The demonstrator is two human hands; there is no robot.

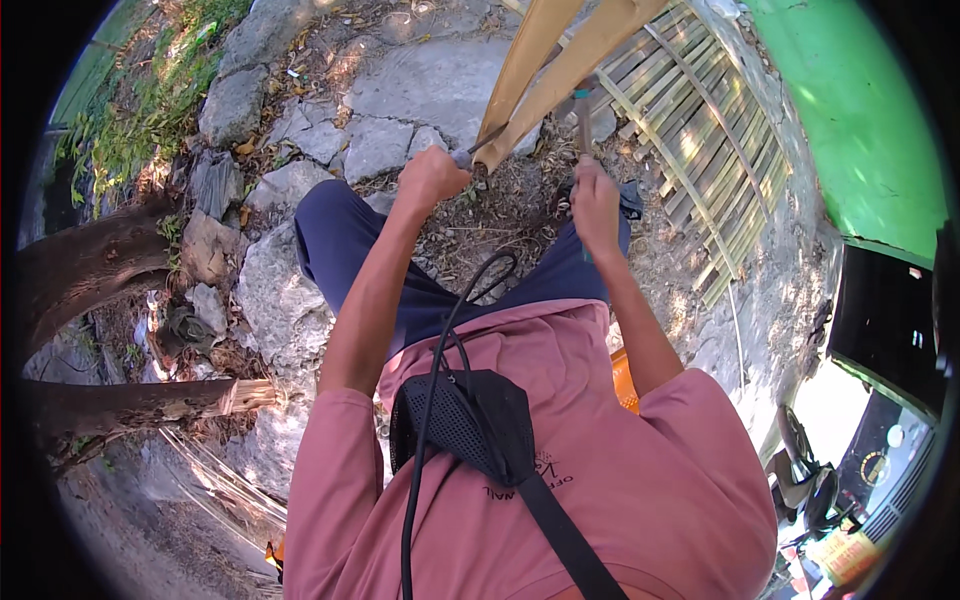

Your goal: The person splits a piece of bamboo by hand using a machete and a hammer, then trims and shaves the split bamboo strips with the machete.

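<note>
My left hand is closed around the grey handle of a knife, whose dark blade lies at the near end of a split bamboo pole. Two long tan halves of the pole spread apart toward the far edge of the view. To the right of the bamboo, my right hand grips the shaft of a hammer, held upright. A bit of teal shows near the hammer's head, which is small and hard to make out. There is a gap between the hammer and the knife.
A slatted bamboo panel lies at the far right, beside a green surface. Broken stone slabs and dry leaves cover the ground. Thick logs lie at the left. A black cable hangs over my shirt. A motorbike stands at the lower right.
</note>
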